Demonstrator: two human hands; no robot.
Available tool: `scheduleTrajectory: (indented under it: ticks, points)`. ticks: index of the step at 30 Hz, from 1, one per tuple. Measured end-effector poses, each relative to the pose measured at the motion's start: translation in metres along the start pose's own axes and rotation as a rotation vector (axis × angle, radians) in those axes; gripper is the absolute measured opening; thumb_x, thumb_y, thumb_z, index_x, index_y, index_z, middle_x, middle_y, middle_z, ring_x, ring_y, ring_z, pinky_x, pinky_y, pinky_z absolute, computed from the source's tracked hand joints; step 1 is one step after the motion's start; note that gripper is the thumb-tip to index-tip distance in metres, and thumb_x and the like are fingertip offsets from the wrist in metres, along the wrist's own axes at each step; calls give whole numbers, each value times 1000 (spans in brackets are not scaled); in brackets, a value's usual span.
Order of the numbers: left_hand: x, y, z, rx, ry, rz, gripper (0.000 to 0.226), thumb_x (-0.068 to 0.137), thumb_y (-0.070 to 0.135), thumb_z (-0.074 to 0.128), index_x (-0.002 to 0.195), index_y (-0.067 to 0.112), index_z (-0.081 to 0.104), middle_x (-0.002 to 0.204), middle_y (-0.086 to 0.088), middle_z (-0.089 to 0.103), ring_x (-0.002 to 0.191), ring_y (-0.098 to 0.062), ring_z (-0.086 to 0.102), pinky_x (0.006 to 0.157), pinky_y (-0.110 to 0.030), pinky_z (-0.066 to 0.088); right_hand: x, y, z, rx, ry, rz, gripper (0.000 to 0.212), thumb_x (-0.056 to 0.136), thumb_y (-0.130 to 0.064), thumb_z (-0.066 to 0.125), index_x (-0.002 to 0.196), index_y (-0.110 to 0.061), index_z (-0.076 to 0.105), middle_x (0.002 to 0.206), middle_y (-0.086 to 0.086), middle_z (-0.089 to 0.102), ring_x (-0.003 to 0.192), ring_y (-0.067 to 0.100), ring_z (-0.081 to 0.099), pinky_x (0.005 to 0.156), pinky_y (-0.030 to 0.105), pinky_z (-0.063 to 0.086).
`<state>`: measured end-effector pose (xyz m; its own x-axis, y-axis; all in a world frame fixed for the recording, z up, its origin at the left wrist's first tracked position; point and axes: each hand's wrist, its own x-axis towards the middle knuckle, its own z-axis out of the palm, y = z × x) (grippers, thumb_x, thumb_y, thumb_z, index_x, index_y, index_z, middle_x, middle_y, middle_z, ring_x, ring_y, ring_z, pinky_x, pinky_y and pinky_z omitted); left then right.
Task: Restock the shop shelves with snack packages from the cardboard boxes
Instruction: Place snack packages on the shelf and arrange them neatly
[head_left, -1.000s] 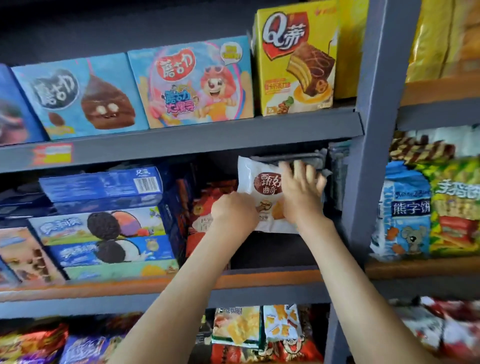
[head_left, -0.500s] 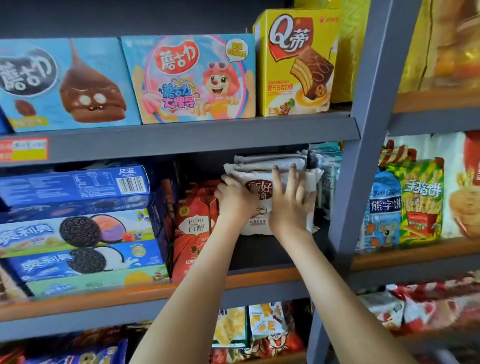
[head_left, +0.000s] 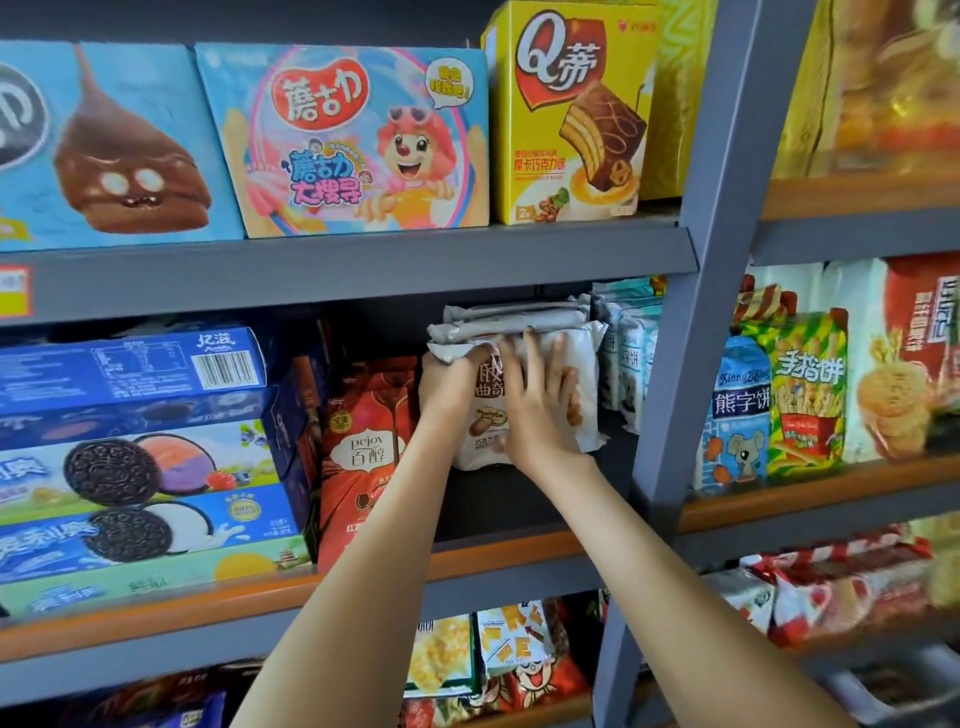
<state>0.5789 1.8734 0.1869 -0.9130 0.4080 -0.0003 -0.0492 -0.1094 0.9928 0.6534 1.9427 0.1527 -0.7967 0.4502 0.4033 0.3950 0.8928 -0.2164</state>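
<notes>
Since they stand just left of the pack, red boxes: a sideways shove likely topples them.
Left hand: fingers curled round the pack's upper left corner; hard squeezing may crush the contents.
White cookie pack: upright, deep on the middle shelf, grey-white packs just above it.
Right hand: fingers straight, flat on the pack's face; letting go risks a forward tip.
Blue-white bags: just right; crowding may dislodge them.
</notes>
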Motion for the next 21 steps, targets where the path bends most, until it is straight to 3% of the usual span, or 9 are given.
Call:
scheduleTrajectory:
  ticks: [4, 10, 12, 15, 18, 21]
  points:
    - [-5, -9, 2, -41, -47, 19, 61, 64, 40, 71, 121, 25, 55, 110, -4, 68, 100, -27, 66, 86, -48, 55, 0, 7, 5, -36, 48, 49, 118, 78, -15, 76, 150, -21, -18, 155, 9, -28, 137, 41, -31, 113, 56, -7]
    - [-5, -10, 5, 43, -81, 48, 40, 86, 12, 64, 123, 16, 48, 112, -7, 64, 102, -26, 65, 84, -39, 54, -2, 15, -2, -2, 12, 54, 119, 80, -19, 74, 147, -25, -24, 153, 6, -34, 136, 37, -35, 111, 51, -13]
    - [-8, -9, 6, 215, -5, 148, 48, 87, 11, 62, 131, 14, 42, 126, -8, 56, 117, -27, 56, 90, -31, 47, -5, 12, -3, -4, 38, 57, 120, 81, -16, 72, 143, -27, -29, 148, 3, -41, 133, 33, -37, 113, 53, -10]
    - [-24, -6, 7, 476, 78, 346, 73, 87, 10, 60, 148, 5, 21, 149, -17, 27, 136, -31, 33, 100, -26, 33, -15, 3, -10, 20, 106, -8, 108, 88, -5, 59, 139, -28, -33, 142, 1, -47, 136, 29, -36, 116, 50, -8]
    - [-41, -3, 5, 562, 80, 517, 68, 87, 7, 59, 146, 4, 26, 147, -16, 31, 133, -27, 35, 91, -11, 28, -26, -7, -26, 173, 152, -51, 88, 90, -4, 56, 152, -19, -5, 158, 7, -17, 146, 30, -10, 118, 43, 11]
    - [-62, 4, 0, 546, 162, 587, 50, 90, 10, 57, 138, 11, 42, 136, -7, 48, 119, -19, 51, 75, -5, 34, -34, -13, -44, 321, 212, -118, 72, 87, 0, 57, 149, -10, 21, 156, 10, 14, 143, 25, 18, 116, 35, 26]
